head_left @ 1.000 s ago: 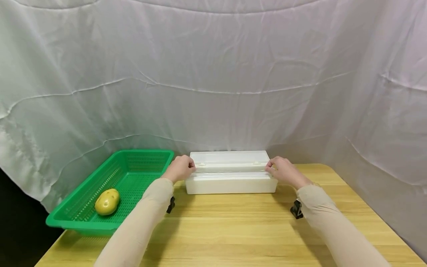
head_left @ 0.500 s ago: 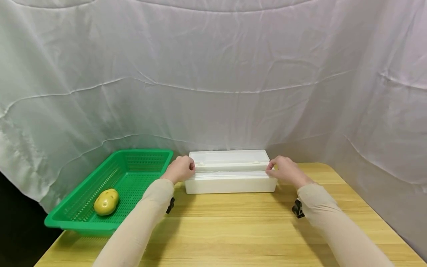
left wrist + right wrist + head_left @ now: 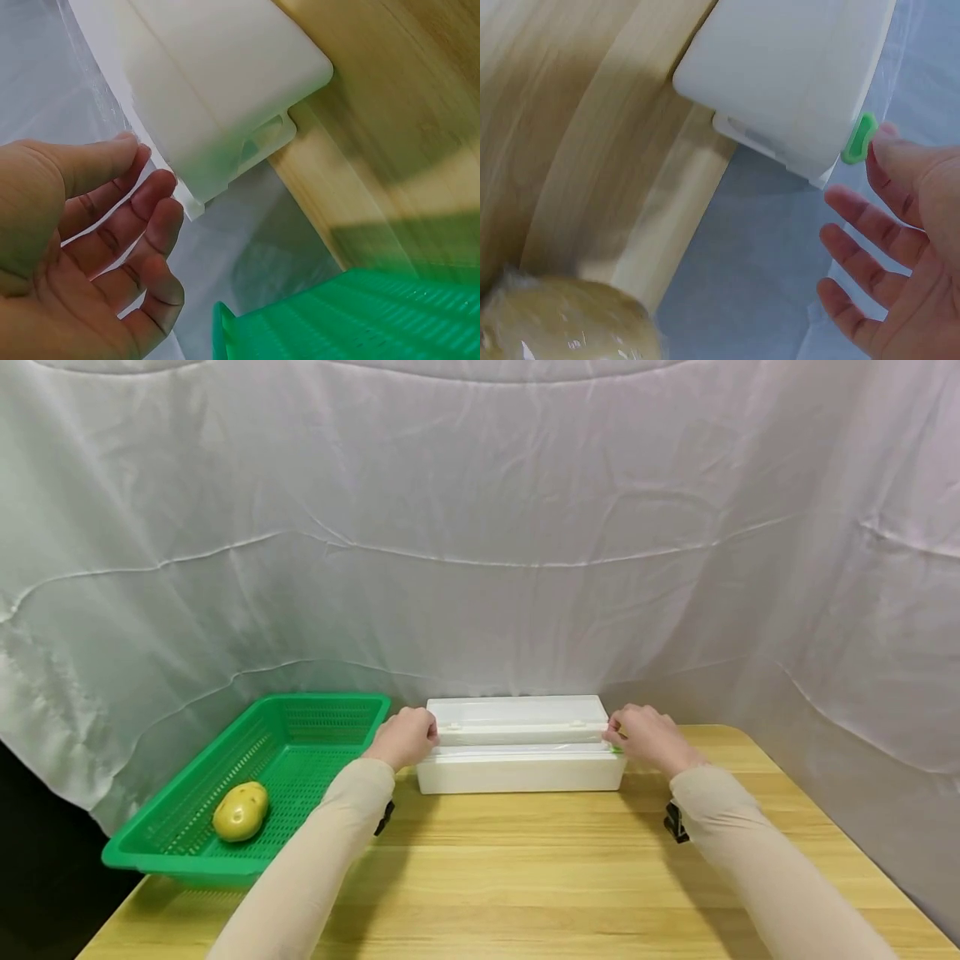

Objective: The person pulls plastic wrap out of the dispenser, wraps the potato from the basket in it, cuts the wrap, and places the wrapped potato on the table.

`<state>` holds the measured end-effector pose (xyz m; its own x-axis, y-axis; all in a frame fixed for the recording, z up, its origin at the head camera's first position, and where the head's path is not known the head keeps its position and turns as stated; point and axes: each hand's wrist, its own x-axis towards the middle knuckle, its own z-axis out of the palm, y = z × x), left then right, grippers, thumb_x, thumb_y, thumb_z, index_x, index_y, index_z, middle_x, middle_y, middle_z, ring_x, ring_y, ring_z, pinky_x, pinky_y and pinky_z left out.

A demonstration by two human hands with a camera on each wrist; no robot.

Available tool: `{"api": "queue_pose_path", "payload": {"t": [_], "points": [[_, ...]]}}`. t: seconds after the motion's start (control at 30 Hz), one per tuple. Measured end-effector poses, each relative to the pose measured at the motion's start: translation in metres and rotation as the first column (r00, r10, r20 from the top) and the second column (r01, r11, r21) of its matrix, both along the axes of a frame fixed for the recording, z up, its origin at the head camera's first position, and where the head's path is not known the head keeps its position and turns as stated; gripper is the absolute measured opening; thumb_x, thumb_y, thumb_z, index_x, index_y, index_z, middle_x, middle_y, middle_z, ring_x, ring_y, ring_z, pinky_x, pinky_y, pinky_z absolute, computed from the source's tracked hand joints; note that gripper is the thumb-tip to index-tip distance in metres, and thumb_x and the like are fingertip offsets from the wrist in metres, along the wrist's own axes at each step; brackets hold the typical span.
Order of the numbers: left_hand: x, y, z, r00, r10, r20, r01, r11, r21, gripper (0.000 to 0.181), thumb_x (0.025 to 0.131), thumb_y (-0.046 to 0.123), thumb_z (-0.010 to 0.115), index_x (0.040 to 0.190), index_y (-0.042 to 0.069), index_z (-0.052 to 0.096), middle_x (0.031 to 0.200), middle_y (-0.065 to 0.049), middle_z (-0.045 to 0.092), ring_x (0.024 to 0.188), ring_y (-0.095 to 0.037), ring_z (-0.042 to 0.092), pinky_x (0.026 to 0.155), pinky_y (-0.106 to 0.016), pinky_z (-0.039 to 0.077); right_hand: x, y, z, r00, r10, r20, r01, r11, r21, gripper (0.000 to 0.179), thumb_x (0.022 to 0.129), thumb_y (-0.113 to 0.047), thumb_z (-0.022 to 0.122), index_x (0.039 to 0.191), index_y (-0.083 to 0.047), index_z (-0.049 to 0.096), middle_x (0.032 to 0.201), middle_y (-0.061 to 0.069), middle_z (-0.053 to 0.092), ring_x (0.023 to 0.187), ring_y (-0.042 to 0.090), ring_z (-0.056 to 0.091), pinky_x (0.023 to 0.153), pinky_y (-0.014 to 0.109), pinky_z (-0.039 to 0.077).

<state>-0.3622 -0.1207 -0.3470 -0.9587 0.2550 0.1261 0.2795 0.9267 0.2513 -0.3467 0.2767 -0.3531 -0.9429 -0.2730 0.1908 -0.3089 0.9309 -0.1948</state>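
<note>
Bench notes, both hands at the white box (image 3: 521, 775). It sits at the far side of the table (image 3: 510, 877), lid (image 3: 517, 712) tipped back behind it.

Left hand (image 3: 405, 739): thumb and forefinger pinched together on clear film (image 3: 110, 105) at the box's left end, other fingers loosely bent. Film runs along the box's upper edge between my hands.

Right hand (image 3: 647, 737): thumb and forefinger pinched at the green slider (image 3: 860, 139), right end of that same edge; remaining fingers spread. Whether film is caught with it, I can't tell.

Risks, as I judge them. My left hold is mere fingertips on something thin and slick; a sideways tug could slip it free, and the loose edge might cling to itself or fall back. Uneven pull between my two sides would pucker the film and invite a ragged tear. No palm steadies the box, so a hard shove on the slider could skid it over smooth wood.

Green basket (image 3: 191, 865) off to my left, potato (image 3: 240, 814) inside, well apart from my fingers
</note>
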Motion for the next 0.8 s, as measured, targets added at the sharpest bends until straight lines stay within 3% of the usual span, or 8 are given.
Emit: {"api": "queue_pose_path", "payload": {"t": [0.27,0.47,0.6,0.8], "points": [[-0.002,-0.003,0.001,1.000,-0.017,0.014,0.017,0.999,0.030,0.033,0.101,0.014,0.071,0.069,0.013,0.066,0.070,-0.001,0.059,0.065,-0.017,0.053,0.060,-0.031,0.042,-0.002,0.006,-0.001,0.998,0.058,-0.019,-0.058,0.998,0.022,0.015,0.103,-0.022,0.072,0.090,-0.015,0.074,0.105,0.012,0.074,0.084,0.023,0.061,0.070,0.044,0.050],[-0.006,-0.007,-0.002,0.999,-0.025,0.024,0.023,0.998,0.057,0.029,0.099,0.008,0.066,0.070,0.013,0.067,0.067,0.000,0.057,0.062,-0.016,0.050,0.058,-0.030,0.042,-0.004,0.009,-0.003,0.995,0.095,-0.017,-0.095,0.995,-0.030,0.013,0.102,-0.019,0.072,0.091,-0.014,0.073,0.106,0.014,0.074,0.085,0.023,0.060,0.073,0.043,0.050],[-0.007,-0.010,-0.002,0.999,-0.028,0.024,0.026,0.997,0.073,0.027,0.099,0.006,0.064,0.073,0.013,0.066,0.068,-0.001,0.058,0.063,-0.017,0.052,0.060,-0.031,0.042,-0.005,0.010,-0.004,0.994,0.104,-0.015,-0.105,0.991,-0.085,0.013,0.103,-0.017,0.069,0.091,-0.013,0.072,0.106,0.013,0.074,0.091,0.025,0.062,0.084,0.048,0.053],[-0.006,-0.012,0.001,0.999,-0.035,0.019,0.034,0.996,0.079,0.018,0.100,0.010,0.065,0.083,0.015,0.070,0.081,-0.003,0.066,0.073,-0.020,0.058,0.064,-0.033,0.047,-0.005,0.011,-0.005,0.994,0.109,-0.017,-0.110,0.982,-0.151,0.013,0.103,-0.017,0.070,0.091,-0.012,0.071,0.111,0.017,0.075,0.112,0.039,0.068,0.104,0.063,0.053]]}}
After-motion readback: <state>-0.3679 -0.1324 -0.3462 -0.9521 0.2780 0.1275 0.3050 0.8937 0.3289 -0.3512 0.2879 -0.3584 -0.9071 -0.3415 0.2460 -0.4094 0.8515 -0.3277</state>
